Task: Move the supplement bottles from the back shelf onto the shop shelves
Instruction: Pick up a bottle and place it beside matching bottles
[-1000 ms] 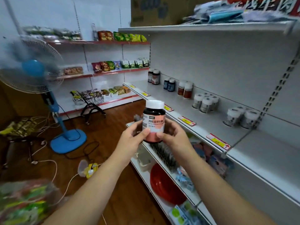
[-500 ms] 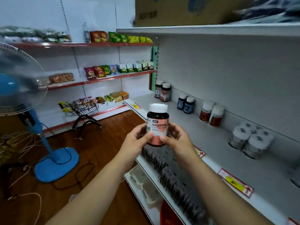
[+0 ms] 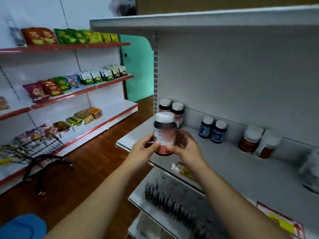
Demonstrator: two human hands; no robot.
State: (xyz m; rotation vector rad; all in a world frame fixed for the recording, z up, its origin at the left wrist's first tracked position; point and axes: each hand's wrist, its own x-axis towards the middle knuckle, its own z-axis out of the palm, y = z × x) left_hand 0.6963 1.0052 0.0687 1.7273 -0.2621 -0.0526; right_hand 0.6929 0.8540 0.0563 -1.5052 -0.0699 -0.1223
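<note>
At the shelf (image 3: 224,161), the bottle (image 3: 164,135) clasped in the fingers (image 3: 156,145) of left hand (image 3: 141,150) and right hand (image 3: 187,149) is to be set upright beside the pair (image 3: 177,109).

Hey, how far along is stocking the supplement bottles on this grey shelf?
Done: pairs of pink-labelled bottles, blue bottles and red-brown bottles stand along the back of the grey shelf. In hand: the left hand and right hand grip a white-capped bottle above the shelf's front, not yet set down. Left: placing it; bottles waiting elsewhere are out of view, so the remainder is unclear.
</note>
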